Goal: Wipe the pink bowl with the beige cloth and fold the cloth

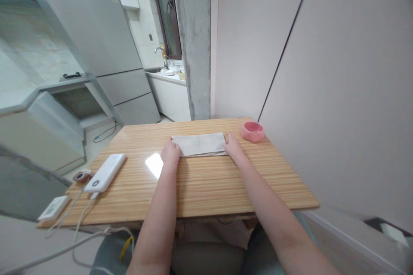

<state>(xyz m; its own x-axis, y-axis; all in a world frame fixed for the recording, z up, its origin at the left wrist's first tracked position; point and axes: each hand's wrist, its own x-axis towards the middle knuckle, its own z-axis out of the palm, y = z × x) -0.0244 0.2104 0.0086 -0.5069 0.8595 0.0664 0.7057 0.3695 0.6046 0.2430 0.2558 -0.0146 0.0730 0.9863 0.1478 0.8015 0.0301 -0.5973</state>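
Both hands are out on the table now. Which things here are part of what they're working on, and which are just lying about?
In hand:
- folded cloth
- left hand on its left end
- right hand on its right end

Lying about:
- pink bowl, far right corner
- white power bank with cables
- small white device, left edge
- tape roll

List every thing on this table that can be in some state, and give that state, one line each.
Folded off-white cloth: flat, held at both ends.
Left hand: resting on the cloth's left end.
Right hand: resting on the cloth's right end.
Small pink round bowl: upright, looks empty.
White rectangular power bank: lying flat, cable plugged in.
Light striped wooden table: glossy, reflecting light.
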